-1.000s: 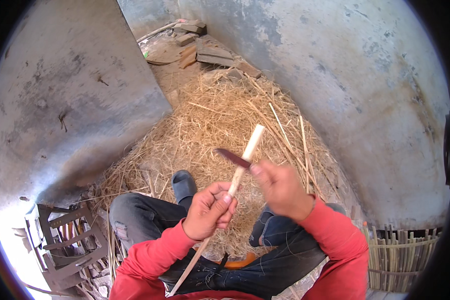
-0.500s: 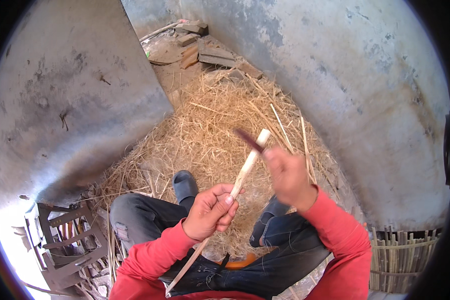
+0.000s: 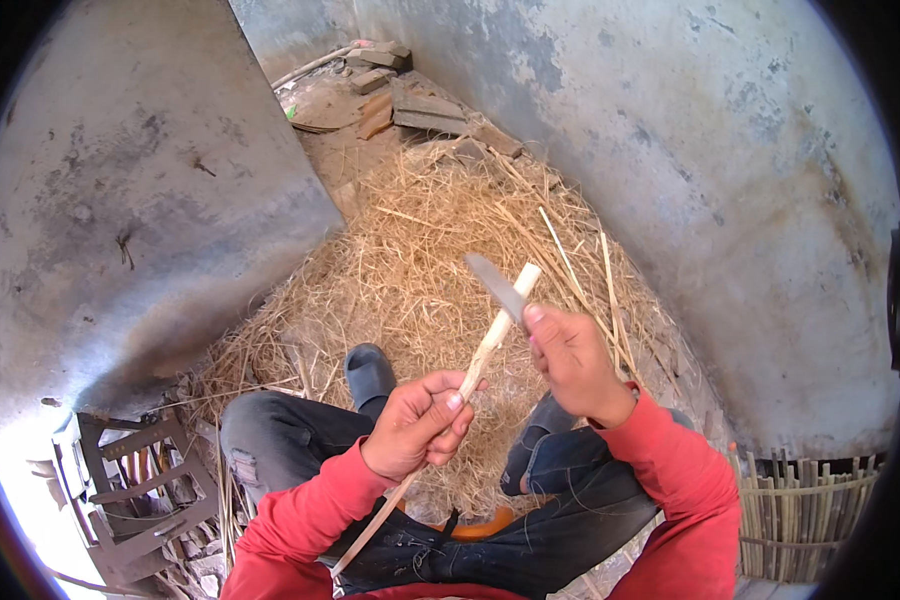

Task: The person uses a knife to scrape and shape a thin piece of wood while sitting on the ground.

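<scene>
My left hand (image 3: 422, 422) is closed around a pale, peeled wooden stick (image 3: 486, 352). The stick slants up and away from my lap, its far end rising past the hand and its lower end running down beside my left forearm. In my right hand (image 3: 576, 360) is a knife with a flat grey blade (image 3: 495, 284), gripped with the thumb along its near end. The blade crosses the stick close to its far tip; whether its edge touches the wood I cannot tell. The knife's handle is hidden inside my fingers.
Straw-coloured shavings (image 3: 410, 240) cover the floor in front of my feet, with several thin strips lying at the right. Bricks (image 3: 430, 112) are piled at the back. Grey walls (image 3: 690, 200) flank me. A brown metal frame (image 3: 150, 490) stands left, a slatted basket (image 3: 800, 520) right.
The knife in my right hand has turned, so its blade's flat now shows. My right hand has shifted slightly downward. My left hand and the stick have hardly moved.
</scene>
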### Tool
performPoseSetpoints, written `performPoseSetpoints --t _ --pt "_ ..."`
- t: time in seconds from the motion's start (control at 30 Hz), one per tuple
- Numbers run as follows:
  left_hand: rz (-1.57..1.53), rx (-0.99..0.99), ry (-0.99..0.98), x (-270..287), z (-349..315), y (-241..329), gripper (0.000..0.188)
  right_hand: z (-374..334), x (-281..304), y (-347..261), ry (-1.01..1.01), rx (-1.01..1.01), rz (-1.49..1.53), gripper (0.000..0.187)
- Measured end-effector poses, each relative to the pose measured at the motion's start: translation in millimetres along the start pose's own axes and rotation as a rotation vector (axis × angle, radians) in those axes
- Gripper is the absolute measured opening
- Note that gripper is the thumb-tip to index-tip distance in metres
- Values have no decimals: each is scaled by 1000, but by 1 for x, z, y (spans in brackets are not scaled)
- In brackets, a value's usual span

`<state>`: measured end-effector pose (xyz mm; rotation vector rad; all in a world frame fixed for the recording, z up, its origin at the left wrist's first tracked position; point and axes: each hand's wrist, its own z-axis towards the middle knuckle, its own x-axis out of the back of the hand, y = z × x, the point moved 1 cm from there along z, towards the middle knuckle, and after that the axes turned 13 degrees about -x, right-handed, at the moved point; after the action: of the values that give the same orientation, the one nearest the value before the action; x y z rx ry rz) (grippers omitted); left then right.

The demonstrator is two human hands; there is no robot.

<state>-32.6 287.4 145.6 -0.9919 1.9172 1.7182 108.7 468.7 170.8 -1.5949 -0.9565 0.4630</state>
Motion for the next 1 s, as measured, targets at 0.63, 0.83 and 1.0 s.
performPoseSetpoints --t 0.63,0.83,1.0 --pt "-52 34 1 3 -5 6 40 -8 -21 12 -263 -93 0 44" --pt "150 -57 45 -2 -3 -1 39 0 1 -6 -27 -109 337 43" --pt "370 -200 89 3 -2 -11 38 -7 -6 -21 62 34 124 26"
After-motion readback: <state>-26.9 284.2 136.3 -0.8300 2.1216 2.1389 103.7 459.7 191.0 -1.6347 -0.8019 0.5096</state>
